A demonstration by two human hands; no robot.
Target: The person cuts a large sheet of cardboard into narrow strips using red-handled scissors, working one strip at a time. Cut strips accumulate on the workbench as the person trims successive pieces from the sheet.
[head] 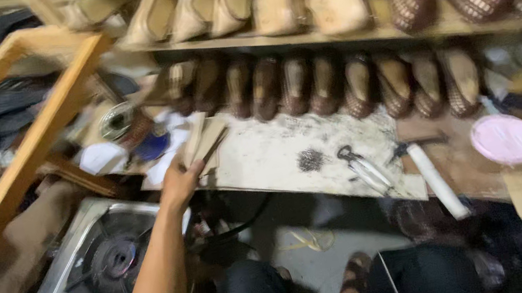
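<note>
- One left hand (179,182), fingers closed on two tan sole pieces (201,141) at the surface (277,158) edge.
- One pair of pliers (365,167), one hammer (434,177), one pink lid (506,139) nearby.
- Right hand unseen.

From up here I see open room on the pale tabletop (270,155) left of the pliers (365,167); the shoe row (336,83) blocks behind them, the hammer (434,173) just right.

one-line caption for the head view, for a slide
Left hand grips flat tan pieces at a workbench below shelves of shoes.
</note>
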